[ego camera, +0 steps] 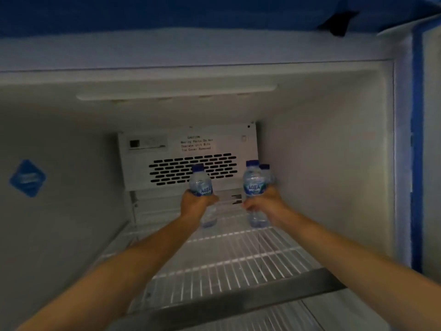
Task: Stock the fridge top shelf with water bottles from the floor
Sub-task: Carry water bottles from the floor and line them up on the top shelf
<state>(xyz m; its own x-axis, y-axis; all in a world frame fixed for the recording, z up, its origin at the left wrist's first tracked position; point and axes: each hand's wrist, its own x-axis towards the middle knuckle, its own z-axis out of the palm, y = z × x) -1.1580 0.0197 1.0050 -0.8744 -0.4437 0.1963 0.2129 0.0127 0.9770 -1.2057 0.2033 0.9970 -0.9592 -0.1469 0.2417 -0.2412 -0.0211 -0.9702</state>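
Both my arms reach deep into the open fridge over the white wire top shelf (229,263). My left hand (195,204) grips a small clear water bottle (201,183) with a blue cap and blue label, held upright near the back. My right hand (265,201) grips a second such bottle (253,180), also upright, its base just above the shelf. A third bottle (266,168) shows only its blue cap and shoulder behind the right-hand bottle, near the back right corner.
A vented white panel (191,163) with a caution label covers the back wall. The fridge's left wall carries a blue diamond sticker (27,178). A dark rail (238,304) edges the shelf front. A blue door frame (416,139) runs down the right.
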